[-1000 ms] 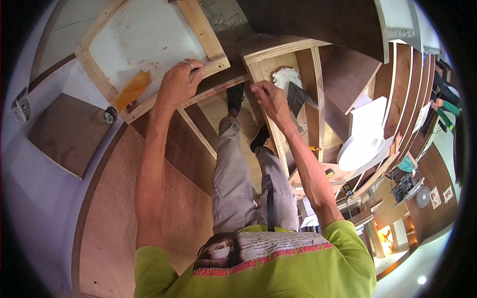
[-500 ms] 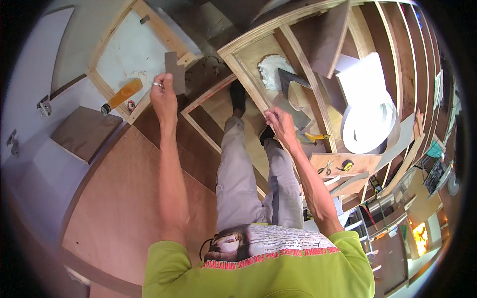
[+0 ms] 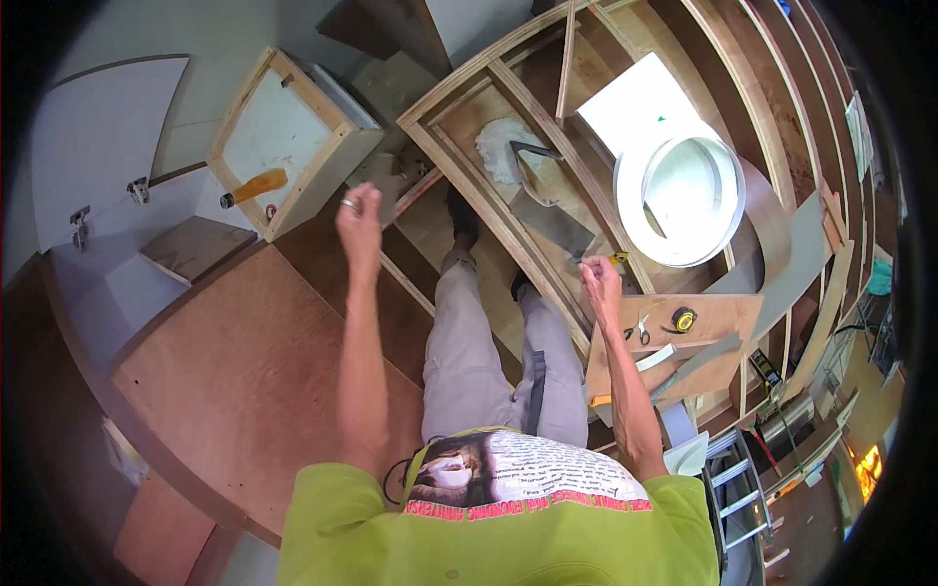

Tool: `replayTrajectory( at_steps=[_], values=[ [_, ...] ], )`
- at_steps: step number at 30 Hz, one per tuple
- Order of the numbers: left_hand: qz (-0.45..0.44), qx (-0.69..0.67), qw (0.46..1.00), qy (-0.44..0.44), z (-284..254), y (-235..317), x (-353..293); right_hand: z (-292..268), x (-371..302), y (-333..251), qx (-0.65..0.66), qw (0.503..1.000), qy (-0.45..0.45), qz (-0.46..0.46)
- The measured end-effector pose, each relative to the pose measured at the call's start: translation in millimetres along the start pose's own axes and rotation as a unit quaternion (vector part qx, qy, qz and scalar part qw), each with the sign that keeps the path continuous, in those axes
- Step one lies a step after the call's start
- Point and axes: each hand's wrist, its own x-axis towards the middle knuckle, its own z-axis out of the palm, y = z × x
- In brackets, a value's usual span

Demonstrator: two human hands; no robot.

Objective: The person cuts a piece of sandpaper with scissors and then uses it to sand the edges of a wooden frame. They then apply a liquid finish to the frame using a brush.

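My left hand (image 3: 360, 232) is raised over the narrow wooden frame, fingers closed on a small grey-brown strip (image 3: 385, 184) that is blurred. My right hand (image 3: 602, 288) is pinched above the open slatted wooden framework (image 3: 528, 249); whatever its fingertips may hold is too small to make out. Right beside those fingertips shows a yellow-handled tool (image 3: 619, 258), mostly hidden. A dark grey flat piece (image 3: 553, 221) lies inside the framework, near a white patch of material (image 3: 500, 146) and a dark angled piece (image 3: 535, 149).
A white roll (image 3: 630, 210) rests on the framework against a white panel. Scissors (image 3: 638, 329) and a tape measure (image 3: 683, 319) lie on a wooden board (image 3: 728, 311). At left, an orange bottle (image 3: 259, 185) lies in a wood-edged box (image 3: 313, 146). A ladder (image 3: 740, 498) stands lower right.
My left hand has moved right and lower with the strip. My right hand has moved right and lower, toward the yellow-handled tool. The whole view has shifted.
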Motion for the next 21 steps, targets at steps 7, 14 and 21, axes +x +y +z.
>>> replayTrajectory(
  at_steps=[7,14,21],
  values=[
    [0.125,0.212,0.967,0.066,-54,-25,143,-10,-3,75,-0.124,0.991,0.036,-0.025],
    [0.115,0.189,0.975,0.0,-70,-55,190,60,14,-17,0.226,0.963,-0.087,0.115],
    [0.179,0.216,0.959,0.038,-81,-67,213,160,31,-149,0.387,0.895,-0.177,0.134]
  ],
)
